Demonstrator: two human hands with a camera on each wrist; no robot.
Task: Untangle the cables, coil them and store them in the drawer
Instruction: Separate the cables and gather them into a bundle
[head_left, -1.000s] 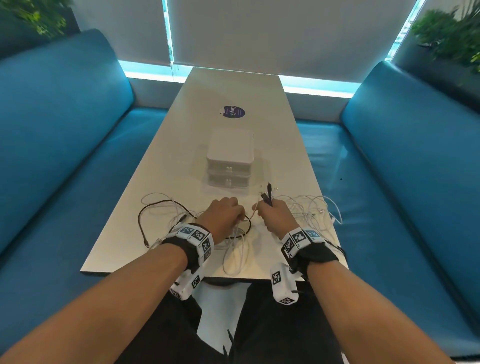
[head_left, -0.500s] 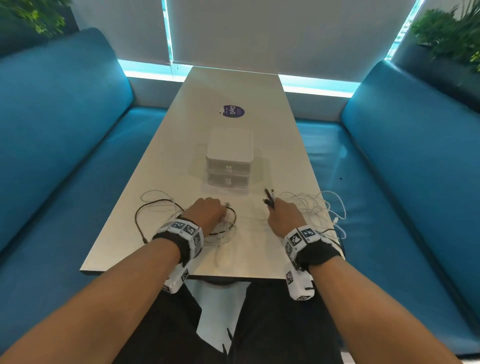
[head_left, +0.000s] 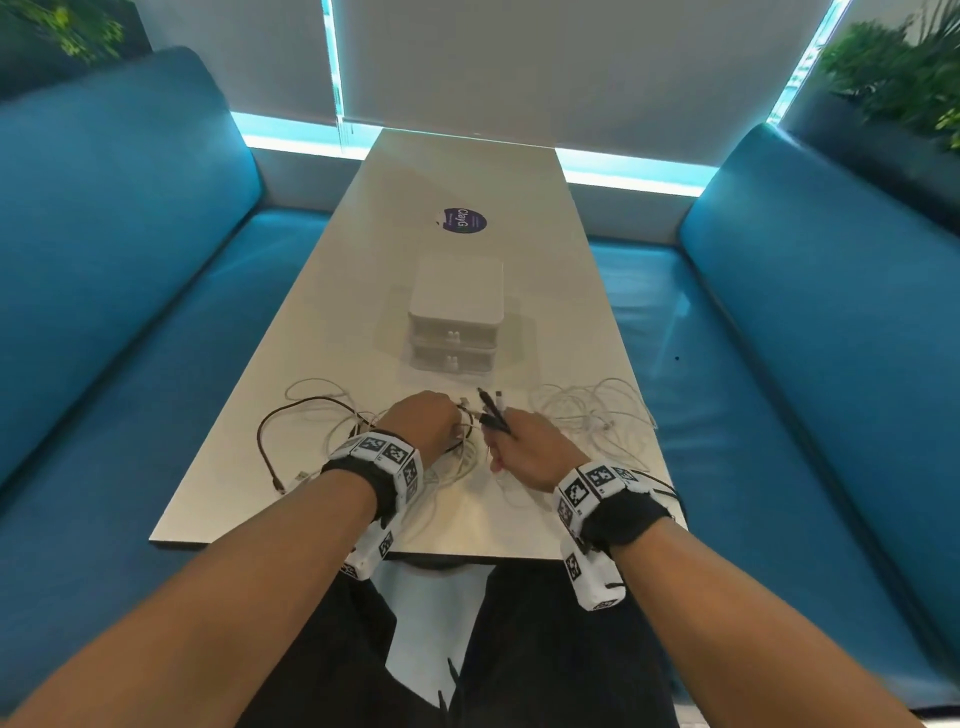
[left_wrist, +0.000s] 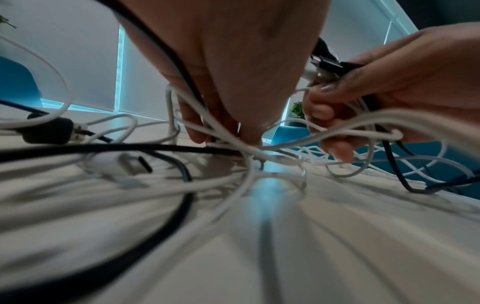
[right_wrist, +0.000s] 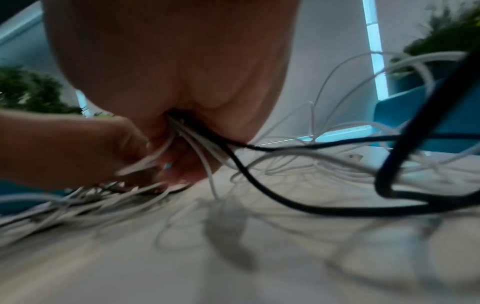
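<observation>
A tangle of white and black cables lies on the near end of the white table. My left hand curls down onto the tangle, and its fingertips pinch white cables against the tabletop. Right beside it my right hand grips a bundle of cable ends; black and white plugs stick out above the fist. Cables trail from under that fist. A black cable loops out to the left. Loose white cables lie to the right. The white two-drawer unit stands behind, both drawers closed.
A round dark sticker is on the table beyond the drawers. Blue sofas flank the table on the left and right. Plants stand behind the backrests. The table's near edge is just under my wrists.
Half a second ago my hands were spread apart; my right hand has come back left with the plug bundle and now sits beside the left hand over the tangle.
</observation>
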